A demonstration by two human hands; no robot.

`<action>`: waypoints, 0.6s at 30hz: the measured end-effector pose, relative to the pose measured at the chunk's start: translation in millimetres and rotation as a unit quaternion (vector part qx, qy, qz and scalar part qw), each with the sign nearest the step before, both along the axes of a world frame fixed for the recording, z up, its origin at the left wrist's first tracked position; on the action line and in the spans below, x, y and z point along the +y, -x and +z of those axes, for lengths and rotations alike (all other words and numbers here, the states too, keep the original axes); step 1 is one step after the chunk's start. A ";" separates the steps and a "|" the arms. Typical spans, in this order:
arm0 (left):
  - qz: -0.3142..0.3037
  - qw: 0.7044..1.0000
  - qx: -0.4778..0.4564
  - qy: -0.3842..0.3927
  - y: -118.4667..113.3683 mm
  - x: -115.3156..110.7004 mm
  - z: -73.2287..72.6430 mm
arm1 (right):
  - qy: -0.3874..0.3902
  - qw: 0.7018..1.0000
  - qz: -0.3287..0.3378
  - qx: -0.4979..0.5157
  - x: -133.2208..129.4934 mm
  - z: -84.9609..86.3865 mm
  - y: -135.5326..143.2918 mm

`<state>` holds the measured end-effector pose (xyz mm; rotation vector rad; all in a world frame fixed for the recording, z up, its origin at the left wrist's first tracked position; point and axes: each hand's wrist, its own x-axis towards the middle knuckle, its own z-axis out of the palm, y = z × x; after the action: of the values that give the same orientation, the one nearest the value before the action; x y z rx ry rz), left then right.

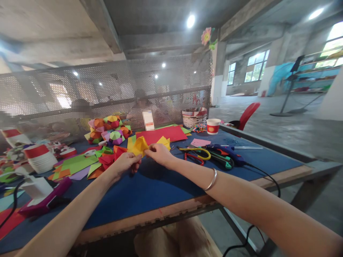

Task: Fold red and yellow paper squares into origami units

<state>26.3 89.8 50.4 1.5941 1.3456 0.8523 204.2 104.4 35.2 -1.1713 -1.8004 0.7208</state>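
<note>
Between my two hands is a yellow folded paper piece (139, 145), raised a little over the blue table top. My left hand (130, 161) pinches its lower left side with thumb and fingers. On its right edge, my right hand (158, 154) grips it with the fingertips; a silver bangle circles that wrist. Another yellow folded paper (164, 142) shows just behind my right hand. Left of my left hand lie red folded paper pieces (108, 160) and green paper sheets (77, 164). Flat red paper (163, 135) rests beyond my hands.
Scissors with yellow handles (205, 154), a green-black cutter (221, 159) and a blue glue gun (230, 151) with a cord lie at right. A paper cup (213, 126) and woven basket (194, 117) stand behind. Left are stacked cups (40, 159) and a purple power strip (46, 198).
</note>
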 end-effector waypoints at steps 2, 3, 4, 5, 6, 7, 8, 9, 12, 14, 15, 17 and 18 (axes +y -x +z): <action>0.001 1.000 0.001 -0.006 0.1 0.3 -1.1 | -0.011 1.000 -0.006 -0.012 0.9 0.9 -0.8; 0.005 1.000 -0.003 -0.016 0.3 0.7 -1.2 | -0.019 1.000 -0.008 -0.019 1.4 1.4 -1.2; 0.012 0.999 -0.012 -0.031 0.8 1.3 -1.0 | -0.029 0.999 -0.009 -0.027 1.7 1.7 -1.7; 0.019 0.998 -0.024 -0.048 1.4 1.9 -0.5 | -0.040 0.999 -0.009 -0.035 1.9 2.0 -2.0; 0.025 0.997 -0.037 -0.062 2.2 2.7 0.2 | -0.051 0.998 -0.006 -0.044 1.8 1.9 -2.2; 0.030 0.996 -0.052 -0.073 3.0 3.5 0.9 | -0.062 0.997 0.001 -0.053 1.5 1.6 -2.2; 0.032 0.994 -0.067 -0.079 3.9 4.4 1.5 | -0.072 0.995 0.011 -0.062 1.1 0.8 -2.0; 0.033 0.993 -0.080 -0.079 4.7 5.2 1.8 | -0.081 0.994 0.024 -0.071 0.6 -0.3 -1.6; 0.035 0.991 -0.116 -0.058 6.6 7.5 1.2 | -0.105 0.989 0.055 -0.093 0.0 -4.5 0.0; 0.039 0.989 -0.140 -0.037 7.3 8.4 0.7 | -0.125 0.985 0.063 -0.096 0.2 -6.3 0.2; 0.044 0.987 -0.153 -0.027 7.7 8.6 0.9 | -0.139 0.984 0.063 -0.093 0.2 -6.4 -0.2; 0.056 0.982 -0.178 -0.011 8.9 8.8 2.1 | -0.174 0.980 0.052 -0.086 -0.2 -5.2 -1.6; 0.063 0.980 -0.190 -0.004 9.7 8.9 3.0 | -0.193 0.977 0.046 -0.084 -0.9 -4.0 -2.7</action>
<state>16.7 98.7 53.3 1.2787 1.1744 1.1741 206.9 103.5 31.2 -0.9136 -2.0330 0.3059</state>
